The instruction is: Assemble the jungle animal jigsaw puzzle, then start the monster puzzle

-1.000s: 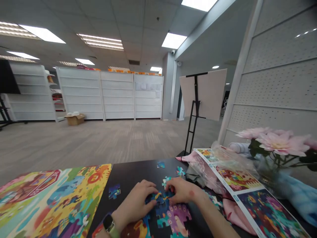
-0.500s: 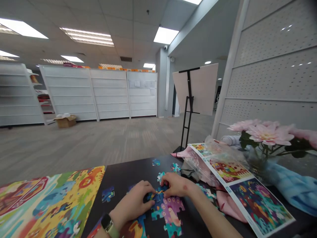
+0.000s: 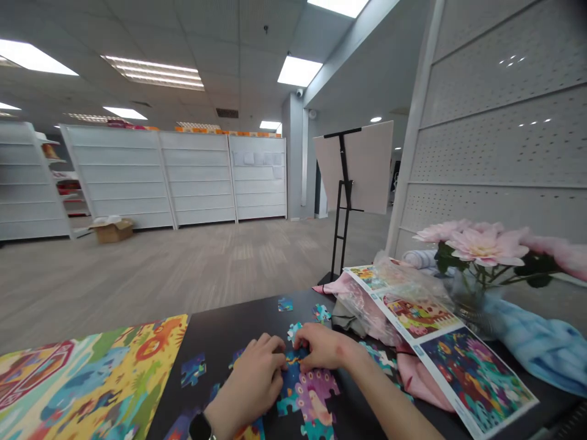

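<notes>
My left hand (image 3: 250, 388) and my right hand (image 3: 321, 348) meet over a small orange-marked jigsaw piece (image 3: 293, 360), their fingertips closed on it. It lies at the top of a joined jigsaw section (image 3: 309, 394) with purple and teal areas, partly hidden by my fingers. Loose jigsaw pieces lie on the black table (image 3: 247, 327) nearby, including a blue one (image 3: 193, 370) left of my left hand and a teal one (image 3: 295, 332) just above my right hand. A large colourful jigsaw picture (image 3: 87, 385) lies at the left.
A printed picture sheet (image 3: 458, 354) lies at the right over a plastic bag (image 3: 362, 305) and pink cloth (image 3: 419, 382). Behind it stand a glass vase of pink flowers (image 3: 472, 293) and a blue cloth (image 3: 534, 336). A perforated white wall (image 3: 490, 122) rises at the right.
The whole scene has shifted left and slightly down in view as my head turned. Both hands stay at the same small piece, with my fingers drawn closer over it.
</notes>
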Motion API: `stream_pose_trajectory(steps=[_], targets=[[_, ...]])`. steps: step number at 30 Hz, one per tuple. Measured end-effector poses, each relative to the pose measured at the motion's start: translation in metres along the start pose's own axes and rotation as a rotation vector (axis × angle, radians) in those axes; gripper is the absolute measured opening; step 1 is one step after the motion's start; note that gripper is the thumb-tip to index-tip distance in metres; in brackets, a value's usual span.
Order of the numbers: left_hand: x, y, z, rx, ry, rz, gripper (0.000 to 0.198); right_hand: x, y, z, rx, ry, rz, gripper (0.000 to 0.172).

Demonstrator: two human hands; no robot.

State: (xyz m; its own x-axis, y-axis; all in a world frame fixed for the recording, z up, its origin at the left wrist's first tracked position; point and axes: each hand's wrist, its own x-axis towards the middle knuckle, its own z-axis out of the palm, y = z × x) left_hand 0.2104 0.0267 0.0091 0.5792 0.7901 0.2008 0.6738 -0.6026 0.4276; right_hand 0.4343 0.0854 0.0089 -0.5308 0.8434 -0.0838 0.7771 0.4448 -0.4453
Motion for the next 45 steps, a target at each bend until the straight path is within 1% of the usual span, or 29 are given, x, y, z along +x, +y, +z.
stream_pose_trajectory(steps=[2,4,5,7,8,9,10,11,12,14,15,17,19,21,23,25,27,28,30,33,36,39,42,43,45], targets=[[-0.001,-0.005,-0.003,-0.009,0.037,0.002,0.019,-0.001,-0.001,0.000,-0.002,0.006,0.002,0.040],[-0.003,-0.016,-0.010,-0.023,0.139,-0.044,0.018,-0.002,-0.002,-0.002,-0.005,0.020,-0.005,0.040],[-0.005,-0.023,-0.016,-0.027,0.206,-0.083,0.017,-0.003,-0.001,-0.004,-0.005,0.041,-0.010,0.037],[-0.010,-0.038,-0.029,-0.023,0.328,-0.175,0.016,-0.003,0.001,-0.012,-0.004,0.124,-0.016,0.021],[-0.013,-0.045,-0.036,-0.017,0.364,-0.213,0.016,-0.003,0.002,-0.016,-0.003,0.183,-0.013,0.018],[-0.016,-0.051,-0.042,-0.011,0.382,-0.242,0.016,-0.003,0.004,-0.020,-0.004,0.244,-0.004,0.024],[-0.019,-0.055,-0.047,-0.006,0.384,-0.264,0.015,-0.002,0.006,-0.022,-0.005,0.299,0.008,0.032],[-0.022,-0.059,-0.050,-0.001,0.372,-0.278,0.015,-0.001,0.008,-0.024,-0.006,0.339,0.019,0.035],[-0.024,-0.062,-0.052,0.002,0.347,-0.285,0.015,0.001,0.009,-0.023,-0.006,0.360,0.027,0.035],[-0.028,-0.066,-0.050,0.003,0.268,-0.287,0.014,0.004,0.009,-0.017,-0.002,0.356,0.019,0.034],[-0.030,-0.068,-0.048,0.000,0.222,-0.285,0.016,0.006,0.008,-0.012,0.000,0.338,0.006,0.038],[-0.033,-0.071,-0.043,-0.011,0.133,-0.280,0.027,0.010,0.007,-0.002,0.000,0.295,-0.016,0.045],[-0.036,-0.073,-0.039,-0.029,0.061,-0.279,0.041,0.011,0.009,0.003,-0.007,0.265,-0.009,0.039],[-0.038,-0.073,-0.037,-0.057,0.014,-0.282,0.049,0.008,0.013,0.002,-0.023,0.258,0.021,0.031],[-0.038,-0.073,-0.037,-0.093,-0.015,-0.279,0.053,0.005,0.018,-0.004,-0.043,0.263,0.050,0.030],[-0.038,-0.071,-0.038,-0.129,-0.025,-0.263,0.056,0.007,0.021,-0.011,-0.058,0.285,0.066,0.033],[-0.037,-0.071,-0.039,-0.152,0.000,-0.249,0.049,0.017,0.019,-0.015,-0.070,0.322,0.075,0.035],[-0.036,-0.072,-0.040,-0.155,0.030,-0.248,0.043,0.026,0.016,-0.015,-0.077,0.341,0.083,0.036],[-0.036,-0.077,-0.045,-0.143,0.129,-0.264,0.033,0.049,0.008,-0.013,-0.096,0.368,0.114,0.036],[-0.036,-0.088,-0.055,-0.107,0.299,-0.315,0.030,0.086,-0.005,-0.002,-0.125,0.368,0.181,0.036],[-0.036,-0.098,-0.065,-0.101,0.405,-0.345,0.029,0.108,-0.014,0.010,-0.138,0.337,0.217,0.028],[-0.035,-0.100,-0.066,-0.118,0.445,-0.332,0.026,0.110,-0.019,0.019,-0.139,0.325,0.195,0.024],[-0.040,-0.094,-0.061,-0.134,0.462,-0.299,0.025,0.102,-0.022,0.021,-0.124,0.351,0.135,0.015],[-0.043,-0.092,-0.059,-0.135,0.466,-0.286,0.025,0.098,-0.023,0.020,-0.114,0.363,0.106,0.016],[-0.054,-0.086,-0.055,-0.130,0.465,-0.258,0.024,0.089,-0.026,0.016,-0.087,0.385,0.033,0.028]])
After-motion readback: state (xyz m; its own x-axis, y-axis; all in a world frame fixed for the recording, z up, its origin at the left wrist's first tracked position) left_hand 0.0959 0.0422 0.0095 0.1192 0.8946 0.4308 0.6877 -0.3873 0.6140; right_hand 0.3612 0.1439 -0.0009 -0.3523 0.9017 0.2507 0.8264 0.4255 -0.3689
